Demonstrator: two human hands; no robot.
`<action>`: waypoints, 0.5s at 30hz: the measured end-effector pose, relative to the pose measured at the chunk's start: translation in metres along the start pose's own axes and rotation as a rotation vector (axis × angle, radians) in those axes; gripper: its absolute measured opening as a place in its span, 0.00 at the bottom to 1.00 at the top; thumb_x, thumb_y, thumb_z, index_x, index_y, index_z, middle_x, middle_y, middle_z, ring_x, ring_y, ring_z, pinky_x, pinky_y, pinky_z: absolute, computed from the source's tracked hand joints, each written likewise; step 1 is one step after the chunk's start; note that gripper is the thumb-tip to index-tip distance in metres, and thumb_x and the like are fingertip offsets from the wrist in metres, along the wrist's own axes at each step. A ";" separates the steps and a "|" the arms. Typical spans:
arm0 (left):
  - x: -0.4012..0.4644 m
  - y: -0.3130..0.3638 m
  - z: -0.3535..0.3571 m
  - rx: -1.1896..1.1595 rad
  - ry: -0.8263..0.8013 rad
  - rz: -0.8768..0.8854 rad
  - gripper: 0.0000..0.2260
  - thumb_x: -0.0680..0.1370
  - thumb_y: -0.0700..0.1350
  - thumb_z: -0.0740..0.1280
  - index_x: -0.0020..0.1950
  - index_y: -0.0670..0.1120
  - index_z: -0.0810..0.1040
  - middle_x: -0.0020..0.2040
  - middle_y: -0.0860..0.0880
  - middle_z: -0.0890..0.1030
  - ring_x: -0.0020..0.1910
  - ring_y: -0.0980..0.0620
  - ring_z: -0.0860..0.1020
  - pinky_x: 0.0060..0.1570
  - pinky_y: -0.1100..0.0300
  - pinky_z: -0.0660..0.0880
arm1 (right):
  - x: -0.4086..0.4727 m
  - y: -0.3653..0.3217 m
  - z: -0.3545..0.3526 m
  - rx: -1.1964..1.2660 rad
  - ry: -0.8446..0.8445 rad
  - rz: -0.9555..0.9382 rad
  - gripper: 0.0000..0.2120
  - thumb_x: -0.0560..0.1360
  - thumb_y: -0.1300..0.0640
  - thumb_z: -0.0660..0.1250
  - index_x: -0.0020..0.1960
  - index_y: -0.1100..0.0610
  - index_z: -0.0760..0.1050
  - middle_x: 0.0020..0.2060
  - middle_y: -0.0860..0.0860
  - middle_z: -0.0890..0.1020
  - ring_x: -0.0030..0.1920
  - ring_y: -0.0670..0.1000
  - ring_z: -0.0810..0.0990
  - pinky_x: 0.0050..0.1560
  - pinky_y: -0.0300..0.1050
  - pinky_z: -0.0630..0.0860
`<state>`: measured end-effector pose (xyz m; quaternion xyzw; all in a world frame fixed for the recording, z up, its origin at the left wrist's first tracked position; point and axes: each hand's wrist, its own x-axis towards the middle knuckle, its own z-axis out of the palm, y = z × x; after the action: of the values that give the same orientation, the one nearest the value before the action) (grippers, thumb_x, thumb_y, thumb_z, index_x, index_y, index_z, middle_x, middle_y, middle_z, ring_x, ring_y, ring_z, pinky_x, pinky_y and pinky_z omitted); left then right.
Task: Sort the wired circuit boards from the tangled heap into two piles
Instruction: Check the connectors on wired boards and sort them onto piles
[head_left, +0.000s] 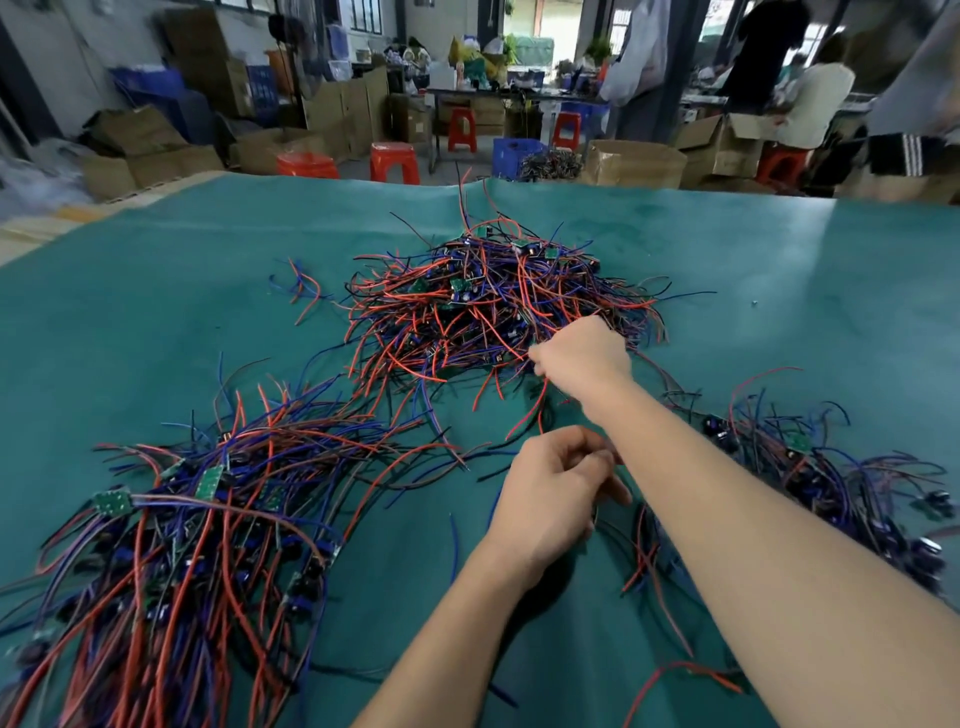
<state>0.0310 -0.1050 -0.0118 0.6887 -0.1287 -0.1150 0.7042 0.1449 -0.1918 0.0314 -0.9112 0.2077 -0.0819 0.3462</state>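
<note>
Two sorted piles flank green worktop (182, 291): left pile (197, 525), right pile (831, 483). Right hand (584, 364) pinches wires at tangled heap (493, 306) (near edge); left hand (550, 499) curled round wires below.

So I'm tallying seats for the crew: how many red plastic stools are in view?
5: two just past the table's far edge, two by the far workbench, one at right. Others may be hidden.

Tangled heap (498, 306) centre-far on table (156, 291); piles near-left (197, 530), near-right (831, 488).
</note>
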 end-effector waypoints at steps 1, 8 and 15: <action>0.000 0.000 0.000 -0.011 -0.001 -0.003 0.10 0.80 0.37 0.62 0.44 0.46 0.80 0.32 0.49 0.82 0.25 0.52 0.69 0.22 0.64 0.66 | -0.001 0.002 -0.009 0.139 -0.005 0.015 0.08 0.72 0.52 0.72 0.40 0.56 0.84 0.37 0.52 0.85 0.41 0.55 0.81 0.41 0.43 0.77; 0.000 0.000 0.003 -0.069 0.044 0.009 0.07 0.82 0.37 0.59 0.51 0.42 0.77 0.38 0.46 0.83 0.27 0.57 0.73 0.21 0.65 0.67 | -0.043 0.032 -0.098 0.878 -0.144 0.060 0.19 0.77 0.57 0.67 0.28 0.56 0.70 0.20 0.48 0.62 0.17 0.46 0.55 0.22 0.35 0.47; 0.002 0.002 0.003 -0.199 0.129 -0.005 0.15 0.85 0.50 0.55 0.59 0.42 0.76 0.46 0.41 0.84 0.32 0.52 0.79 0.21 0.63 0.70 | -0.108 0.080 -0.088 0.931 -0.448 0.005 0.13 0.69 0.56 0.68 0.28 0.57 0.72 0.19 0.50 0.62 0.17 0.46 0.57 0.22 0.37 0.48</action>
<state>0.0316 -0.1080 -0.0095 0.6215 -0.0694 -0.0843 0.7758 -0.0043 -0.2513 0.0434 -0.6553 0.0724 0.0321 0.7512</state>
